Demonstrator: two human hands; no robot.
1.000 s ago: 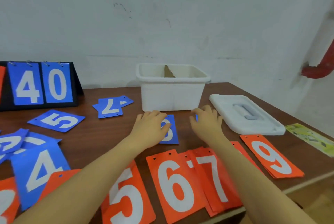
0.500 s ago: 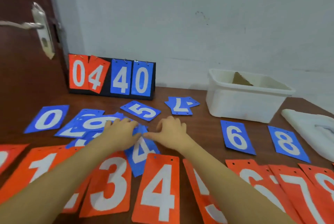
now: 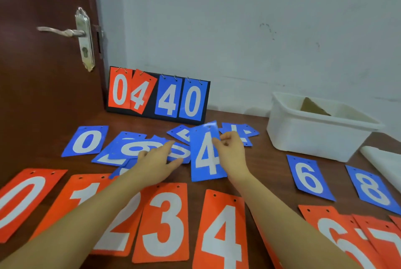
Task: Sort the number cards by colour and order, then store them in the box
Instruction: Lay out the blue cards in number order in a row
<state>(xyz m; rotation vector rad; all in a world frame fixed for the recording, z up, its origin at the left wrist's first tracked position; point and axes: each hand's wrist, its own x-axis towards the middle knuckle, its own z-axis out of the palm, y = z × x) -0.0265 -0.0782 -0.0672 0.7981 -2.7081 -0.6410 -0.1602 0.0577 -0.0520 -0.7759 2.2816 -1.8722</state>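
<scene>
My right hand [image 3: 231, 151] pinches the right edge of a blue 4 card [image 3: 205, 156] and holds it raised above the table. My left hand [image 3: 156, 160] rests with straight fingers on a loose pile of blue cards [image 3: 130, 149]. A blue 0 card [image 3: 87, 140] lies left of the pile. Blue 6 [image 3: 309, 177] and blue 8 [image 3: 374, 188] lie in a row at the right. Orange cards 0 [image 3: 19, 201], 3 [image 3: 163, 221], 4 [image 3: 221, 234] and others line the near edge. The white box [image 3: 314, 136] stands open at the back right.
A black scoreboard stand [image 3: 158, 95] showing 04 and 40 leans against the wall behind the cards. More blue cards [image 3: 245, 133] lie behind my right hand. The white lid [image 3: 386, 160] lies at the far right. A brown door [image 3: 43, 52] with a handle is at the left.
My hands left the blue 6 and 8 by the box and moved left to the blue pile. My right hand has lifted the blue 4 off the table.
</scene>
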